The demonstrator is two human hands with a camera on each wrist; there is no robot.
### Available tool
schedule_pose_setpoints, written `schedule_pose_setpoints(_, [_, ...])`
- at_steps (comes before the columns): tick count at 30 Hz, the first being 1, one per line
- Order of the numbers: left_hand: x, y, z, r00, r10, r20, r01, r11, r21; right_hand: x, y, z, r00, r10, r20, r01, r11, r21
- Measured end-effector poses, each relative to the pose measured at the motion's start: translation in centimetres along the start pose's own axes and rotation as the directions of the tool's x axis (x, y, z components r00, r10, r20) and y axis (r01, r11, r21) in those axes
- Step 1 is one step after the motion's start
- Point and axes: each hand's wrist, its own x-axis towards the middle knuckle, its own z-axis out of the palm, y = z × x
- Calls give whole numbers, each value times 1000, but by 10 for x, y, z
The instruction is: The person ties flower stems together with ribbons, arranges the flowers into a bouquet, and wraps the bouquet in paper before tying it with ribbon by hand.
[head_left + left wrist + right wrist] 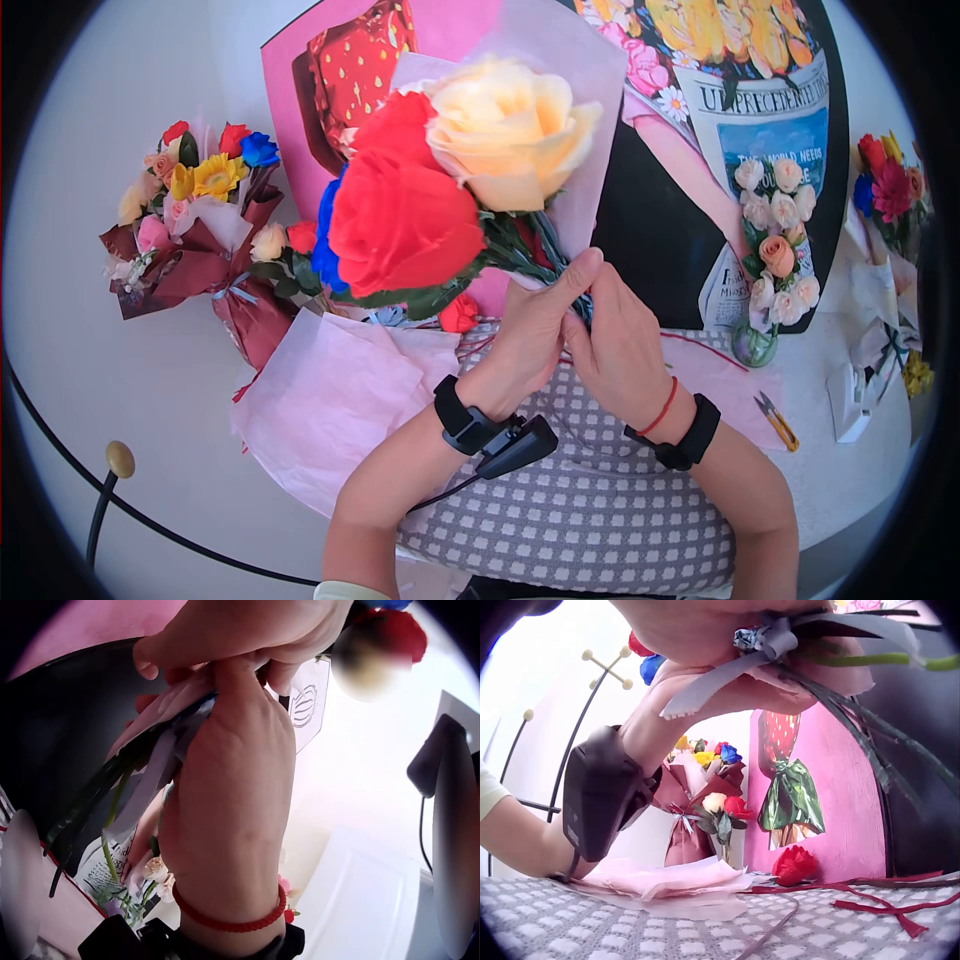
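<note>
A high view from the head, two close ones from the wrists.
The head camera looks forward and down past the forearms (760, 490) at the table (820, 470). The left wrist camera, tilted, faces the nearby right grip (236, 772), with a door (360, 892) beyond. The right wrist camera looks leftward, low over checked cloth (652, 937), sharing the maroon-wrapped bouquet (686, 840) with the head view.
</note>
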Motion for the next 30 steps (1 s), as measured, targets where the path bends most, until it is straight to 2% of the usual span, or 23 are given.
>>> schedule_pose_setpoints(2, [2,0,4,1000,22,8,-22,998,51,-1,2,0,1000,17,-1,-17,1000,-24])
schedule_pose_setpoints(3, [7,-3,2,1000,-30,-9,30,996,87,0,5,0,1000,27,0,-27,999,-22])
schedule_pose_setpoints(4, [11,-1,5,997,-68,-46,70,997,43,1,8,1,998,38,-51,-38,999,-1])
schedule_pose_setpoints(6, [16,7,9,987,-157,44,148,975,163,4,16,1,994,57,-97,-55,998,26])
schedule_pose_setpoints(8, [21,13,11,960,-156,231,72,939,338,8,24,-4,989,58,-135,-48,996,77])
schedule_pose_setpoints(9, [25,20,9,917,-289,274,164,902,400,10,24,-10,986,80,-143,-70,995,75])
schedule_pose_setpoints(10, [23,27,9,915,-297,272,172,899,403,14,22,-16,986,89,-144,-78,994,78])
schedule_pose_setpoints(12, [19,42,6,807,-450,383,150,783,604,20,20,-26,967,167,-190,-136,977,167])
schedule_pose_setpoints(13, [19,49,-5,786,-487,381,-24,592,806,22,22,-28,964,149,-220,-116,981,154])
schedule_pose_setpoints(15, [11,64,-27,664,-613,429,-355,246,902,23,22,-36,963,188,-191,-154,972,180])
schedule_pose_setpoints(17, [-10,70,-51,615,-766,187,-401,-101,910,25,22,-38,962,209,-173,-169,961,218])
schedule_pose_setpoints(19, [-40,70,-77,646,-725,237,-586,-273,763,25,22,-37,964,200,-174,-160,962,220])
schedule_pose_setpoints(20, [-53,65,-86,646,-727,233,-586,-276,761,25,21,-36,966,191,-174,-151,964,220])
schedule_pose_setpoints(22, [-75,57,-99,725,-671,158,-580,-469,666,23,20,-34,967,193,-169,-151,960,234])
schedule_pose_setpoints(26, [-85,50,-106,763,-631,144,-540,-498,679,23,18,-34,973,189,-129,-159,963,216])
schedule_pose_setpoints(29, [-80,52,-101,812,-540,221,-545,-568,617,23,17,-36,973,194,-125,-162,960,230])
schedule_pose_setpoints(30, [-76,52,-95,827,-462,321,-554,-572,605,23,17,-37,973,194,-122,-162,959,231])
